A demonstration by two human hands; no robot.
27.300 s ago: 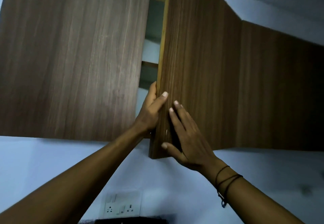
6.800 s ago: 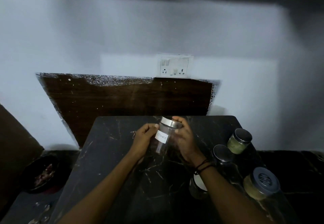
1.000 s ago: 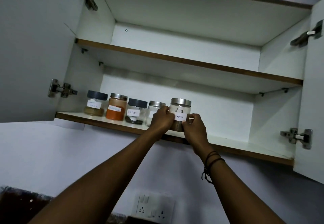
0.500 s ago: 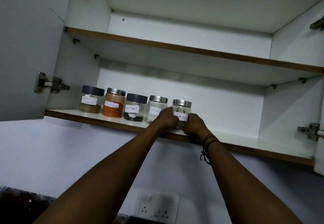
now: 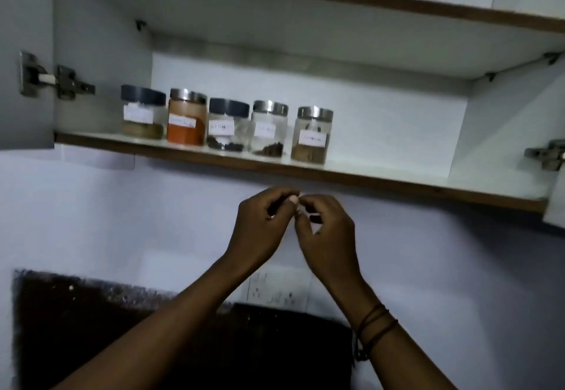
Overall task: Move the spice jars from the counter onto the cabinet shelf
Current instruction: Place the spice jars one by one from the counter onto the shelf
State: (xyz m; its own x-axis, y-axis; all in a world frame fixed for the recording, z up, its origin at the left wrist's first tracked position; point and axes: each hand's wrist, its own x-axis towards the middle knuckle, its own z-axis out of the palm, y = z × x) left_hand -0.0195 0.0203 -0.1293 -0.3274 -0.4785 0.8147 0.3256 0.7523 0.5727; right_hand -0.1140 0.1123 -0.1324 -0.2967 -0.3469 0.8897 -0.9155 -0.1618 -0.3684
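Five jars are seen standing upright in a row on the lower shelf (image 5: 382, 175) of the open cabinet, long axes vertical, lids up, white labels turned toward the camera. From the left: a dark-lidded jar (image 5: 142, 113) with a tan layer at the bottom; a steel-lidded orange jar (image 5: 186, 117), filled nearly to the top and just beside the first; a second dark-lidded jar (image 5: 227, 125) with a few dark grains; a steel-lidded clear jar (image 5: 269, 128) with a small dark heap; and, at the right end, a steel-lidded brown jar (image 5: 312, 136), set a little apart from its neighbour. The row is kept to the left half of the shelf and slants slightly nearer toward the right. The writing on the labels is too blurred to be read.

Both hands are held below the shelf edge, in front of the wall, well apart from the jars. The left hand (image 5: 260, 227) is loosely curled, thumb raised toward the other hand; nothing is held in it. The right hand (image 5: 327, 230) is likewise loosely curled and empty, with dark threads worn at its wrist. The fingertips of the two hands are nearly touching.

A socket plate (image 5: 275, 288) is partly hidden behind the wrists. A hinge (image 5: 58, 79) is seen on the left door.
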